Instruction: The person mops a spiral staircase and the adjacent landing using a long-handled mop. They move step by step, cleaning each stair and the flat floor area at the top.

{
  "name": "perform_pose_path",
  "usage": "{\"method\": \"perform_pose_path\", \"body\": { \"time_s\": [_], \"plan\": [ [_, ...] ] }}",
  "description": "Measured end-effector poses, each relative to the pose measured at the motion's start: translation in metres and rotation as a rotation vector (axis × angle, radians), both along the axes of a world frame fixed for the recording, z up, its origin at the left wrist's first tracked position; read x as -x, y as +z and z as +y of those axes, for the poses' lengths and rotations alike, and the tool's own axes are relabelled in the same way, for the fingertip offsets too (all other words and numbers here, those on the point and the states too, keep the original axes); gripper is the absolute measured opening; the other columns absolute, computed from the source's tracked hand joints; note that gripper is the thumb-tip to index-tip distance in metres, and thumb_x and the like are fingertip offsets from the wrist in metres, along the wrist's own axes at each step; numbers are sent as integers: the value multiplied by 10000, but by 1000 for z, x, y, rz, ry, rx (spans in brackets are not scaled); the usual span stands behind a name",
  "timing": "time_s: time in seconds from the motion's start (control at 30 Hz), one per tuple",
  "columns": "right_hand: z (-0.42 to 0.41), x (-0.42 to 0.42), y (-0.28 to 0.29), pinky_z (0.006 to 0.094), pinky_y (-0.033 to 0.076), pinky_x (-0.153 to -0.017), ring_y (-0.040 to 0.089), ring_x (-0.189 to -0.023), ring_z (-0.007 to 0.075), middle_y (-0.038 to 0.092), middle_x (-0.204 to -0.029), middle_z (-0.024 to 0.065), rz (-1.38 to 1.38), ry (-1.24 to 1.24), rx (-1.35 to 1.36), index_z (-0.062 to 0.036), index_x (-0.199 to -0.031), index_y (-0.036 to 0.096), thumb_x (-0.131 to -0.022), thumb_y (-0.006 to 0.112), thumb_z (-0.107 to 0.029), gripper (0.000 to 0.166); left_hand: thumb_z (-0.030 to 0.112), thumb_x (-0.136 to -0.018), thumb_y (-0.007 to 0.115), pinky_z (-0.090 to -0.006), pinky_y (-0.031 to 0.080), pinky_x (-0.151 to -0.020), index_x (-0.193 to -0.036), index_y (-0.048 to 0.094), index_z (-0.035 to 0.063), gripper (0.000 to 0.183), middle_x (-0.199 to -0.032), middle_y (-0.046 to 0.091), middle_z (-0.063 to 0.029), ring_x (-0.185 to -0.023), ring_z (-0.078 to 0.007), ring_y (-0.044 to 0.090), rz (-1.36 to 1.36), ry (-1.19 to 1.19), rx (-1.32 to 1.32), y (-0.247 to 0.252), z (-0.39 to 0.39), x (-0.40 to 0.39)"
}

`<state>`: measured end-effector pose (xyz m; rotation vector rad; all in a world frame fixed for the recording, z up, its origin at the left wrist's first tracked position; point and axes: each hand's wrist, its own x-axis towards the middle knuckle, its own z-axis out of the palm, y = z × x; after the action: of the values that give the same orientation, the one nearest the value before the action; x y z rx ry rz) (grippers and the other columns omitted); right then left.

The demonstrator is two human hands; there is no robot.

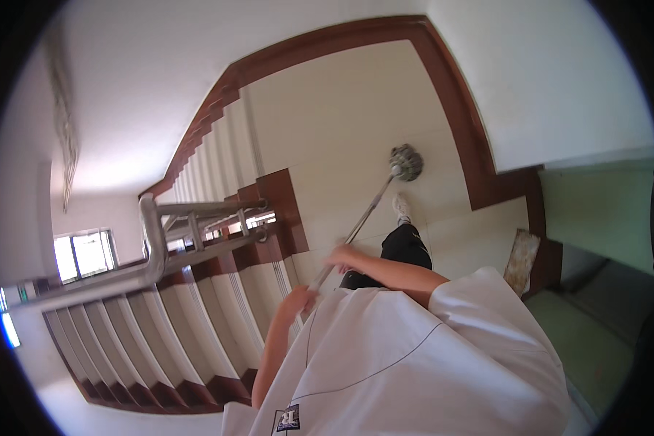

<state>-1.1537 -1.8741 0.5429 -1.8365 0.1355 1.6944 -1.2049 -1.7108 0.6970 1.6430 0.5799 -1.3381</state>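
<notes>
A mop handle (363, 219) slants across the view from my body to the floor. My left hand (298, 303) is closed around its upper end, close to my white shirt. Farther down the shaft my right hand (344, 257) grips it as well, slightly blurred. At the far end the grey-green mop head (407, 162) rests on the cream tiled floor (343, 120). Just below the mop head is a shoe (400, 208) on my foot, with a dark trouser leg above it.
Stairs with striped edges (218, 147) adjoin the landing on the left; another flight (169, 332) lies below. A metal handrail (152, 240) stands between them. Dark red skirting (452, 109) borders the walls. On the right are a stained flat piece (522, 261) and a pale green surface (599, 212).
</notes>
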Motion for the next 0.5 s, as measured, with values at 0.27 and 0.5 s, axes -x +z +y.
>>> {"method": "perform_pose_path", "body": {
  "time_s": [0.27,0.5],
  "plan": [
    [163,74,44,241,457,-463,594,-557,149,612,-649,86,97,30,-455,-56,-698,626,-664,566,-402,353,315,-779,485,-457,462,-603,-903,491,-44,380,-838,575,-270,-789,-403,569,-375,-216,-689,80,54,130],
    [140,52,53,230,372,-416,478,-463,104,544,-569,28,-11,0,-546,-65,-585,576,-684,562,-311,266,216,-805,439,-445,477,-604,-809,507,-27,252,-762,581,-249,-744,-377,586,-367,-250,-890,49,5,116]
  ]
}}
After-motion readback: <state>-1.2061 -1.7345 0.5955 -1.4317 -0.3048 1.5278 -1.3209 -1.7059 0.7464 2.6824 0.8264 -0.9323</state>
